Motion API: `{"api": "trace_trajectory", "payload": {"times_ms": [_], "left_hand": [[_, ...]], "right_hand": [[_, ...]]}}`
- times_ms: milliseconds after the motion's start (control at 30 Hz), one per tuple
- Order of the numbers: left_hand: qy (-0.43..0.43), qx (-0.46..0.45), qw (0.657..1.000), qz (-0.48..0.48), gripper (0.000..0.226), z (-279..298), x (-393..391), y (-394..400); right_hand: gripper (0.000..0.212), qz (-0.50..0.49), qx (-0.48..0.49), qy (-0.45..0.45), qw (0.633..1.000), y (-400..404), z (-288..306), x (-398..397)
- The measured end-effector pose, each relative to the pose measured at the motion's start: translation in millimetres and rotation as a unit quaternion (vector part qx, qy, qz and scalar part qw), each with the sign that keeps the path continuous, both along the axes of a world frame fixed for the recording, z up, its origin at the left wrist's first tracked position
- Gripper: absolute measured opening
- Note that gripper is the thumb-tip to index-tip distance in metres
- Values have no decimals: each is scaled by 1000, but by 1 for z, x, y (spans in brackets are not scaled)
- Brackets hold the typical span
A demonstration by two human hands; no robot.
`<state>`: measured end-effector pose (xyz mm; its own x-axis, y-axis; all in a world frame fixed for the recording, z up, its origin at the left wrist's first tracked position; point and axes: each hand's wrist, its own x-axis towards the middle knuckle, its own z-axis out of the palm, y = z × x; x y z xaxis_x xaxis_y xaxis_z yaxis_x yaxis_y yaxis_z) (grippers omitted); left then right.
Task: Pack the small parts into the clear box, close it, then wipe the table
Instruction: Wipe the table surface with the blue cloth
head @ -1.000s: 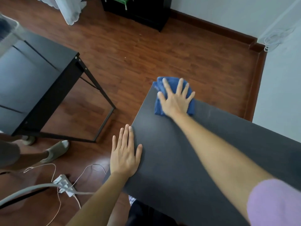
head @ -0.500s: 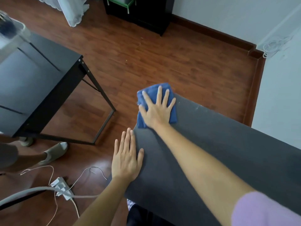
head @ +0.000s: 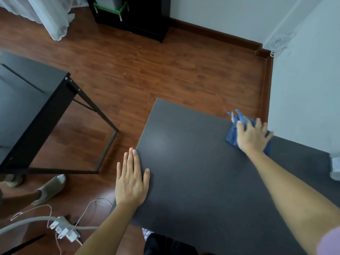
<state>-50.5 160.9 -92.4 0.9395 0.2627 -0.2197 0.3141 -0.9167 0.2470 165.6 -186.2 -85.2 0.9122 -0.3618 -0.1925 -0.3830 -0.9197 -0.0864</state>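
A blue cloth [head: 232, 134] is pressed flat against the dark table [head: 193, 162] by the right hand [head: 253, 136], out at the far edge of the top, close to the white wall [head: 303, 89]. The fingers are spread wide over the cloth rather than curled round it, so it's pinned down under the palm, not pinched or clenched. That hand and the cloth are a bit motion-blurred, and a loose corner of the cloth is sticking up past the fingertips.

The left hand [head: 131, 178] is laid flat and relaxed on the near left edge of the table, fingers straight and close together, thumb out on the tabletop, nothing held in it. The two hands are kept well apart, with a wide stretch of bare tabletop seen between them.

At the right edge of the frame something pale and see-through [head: 335, 167] is sitting on the table, mostly cut off; it might be the clear box, but that can't be told from here, and neither can whether it's shut.

Off to the left a second black table [head: 27, 100] is seen on the wood floor [head: 147, 74], with a power strip [head: 63, 230] and thin cables on the floor below the left forearm.
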Motion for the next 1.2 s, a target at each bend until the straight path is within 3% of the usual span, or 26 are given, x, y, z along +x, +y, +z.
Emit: {"api": "trace_trajectory", "payload": {"times_ms": [100,167,400,500,600,667,800,967,1067,1200], "left_hand": [[-1,6,1000,-1,71,-1,1,0],[3,7,1000,-1,71,-2,1,0],[-3,0,1000,2,70,2,0,-1],[0,0,1000,8,70,2,1,-1],[2,-1,1000,3,71,2,1,-1],[-1,1,1000,-1,71,2,1,-1],[0,0,1000,-3,72,1,1,-1],[0,5,1000,-7,72,3,2,0],[4,9,1000,-9,72,2,2,0],[-6,-6,1000,-11,73,4,2,0]], "right_hand": [[62,-55,-3,14,998,-27,2,-4],[62,-74,6,12,997,-1,4,4],[54,146,37,-23,988,239,0,36],[51,214,61,-26,975,290,2,46],[49,276,85,-30,957,270,0,44],[48,263,87,-48,960,226,0,40],[54,182,19,-57,981,91,-3,22],[64,-42,11,-16,999,-53,-4,-20],[64,-52,17,-30,998,-30,-5,-57],[64,105,-15,-28,994,34,-10,-159]]}}
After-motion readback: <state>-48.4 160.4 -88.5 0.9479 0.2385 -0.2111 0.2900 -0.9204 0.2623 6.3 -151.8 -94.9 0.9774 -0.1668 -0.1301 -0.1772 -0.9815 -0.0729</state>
